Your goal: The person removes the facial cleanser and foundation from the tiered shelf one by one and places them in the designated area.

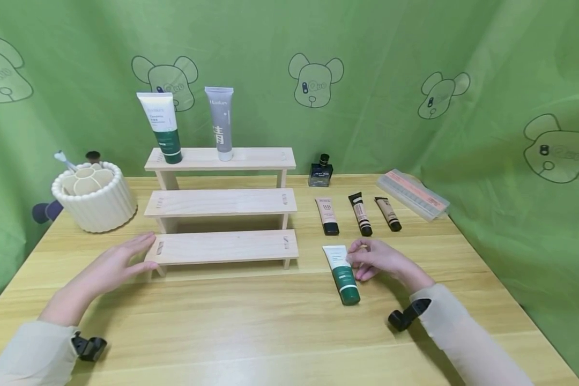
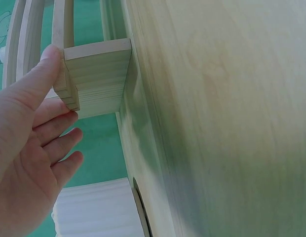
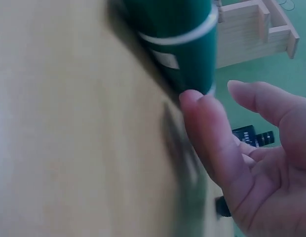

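Note:
My left hand (image 1: 118,264) holds the left end of the lowest board of a three-step wooden display shelf (image 1: 222,246). Seen from the left wrist, its thumb lies along one edge of the board (image 2: 64,29) and the fingers are at the other side. A white-and-green squeeze tube (image 1: 343,276) lies on the table right of the shelf. Beside it, my right hand (image 1: 381,261) has its fingertips at the tube's right edge. From the right wrist, a finger meets the green tube (image 3: 192,54) while the thumb stands apart.
Another white-and-green tube (image 1: 161,128) and a grey tube (image 1: 222,123) stand on the top step. Three small tubes, including a pink BB tube (image 1: 326,214), lie behind my right hand. Farther back are a dark perfume bottle (image 1: 320,172) and a clear case (image 1: 415,195). A white ribbed holder (image 1: 101,201) stands left.

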### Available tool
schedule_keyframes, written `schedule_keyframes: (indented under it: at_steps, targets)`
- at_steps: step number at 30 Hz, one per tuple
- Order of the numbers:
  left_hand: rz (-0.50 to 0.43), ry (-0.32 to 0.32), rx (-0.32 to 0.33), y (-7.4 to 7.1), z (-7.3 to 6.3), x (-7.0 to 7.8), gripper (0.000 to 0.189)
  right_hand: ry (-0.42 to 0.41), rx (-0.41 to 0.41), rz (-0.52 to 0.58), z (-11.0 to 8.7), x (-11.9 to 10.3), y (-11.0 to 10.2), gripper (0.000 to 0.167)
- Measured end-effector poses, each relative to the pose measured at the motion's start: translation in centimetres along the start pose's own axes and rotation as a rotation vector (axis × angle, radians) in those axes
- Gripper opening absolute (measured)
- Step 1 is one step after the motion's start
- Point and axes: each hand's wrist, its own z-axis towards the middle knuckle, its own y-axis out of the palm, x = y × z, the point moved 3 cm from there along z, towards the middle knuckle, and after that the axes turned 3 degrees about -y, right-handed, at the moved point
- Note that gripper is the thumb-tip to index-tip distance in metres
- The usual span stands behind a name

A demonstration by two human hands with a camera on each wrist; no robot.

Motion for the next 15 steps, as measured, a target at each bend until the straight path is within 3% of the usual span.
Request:
schedule_keyframes:
  at_steps: [6, 15]
  targets:
    - [-0.004, -0.01, -0.006, 0.0, -0.1, 0.0, 0.07, -0.086, 0.019, -0.068, 0.4, -3.0, -0.8, 0.044]
    - [-0.002, 0.001, -0.003, -0.2, -0.1, 0.3, 0.069, -0.257, 0.097, -0.194, 2.3, -9.8, -0.9, 0.04]
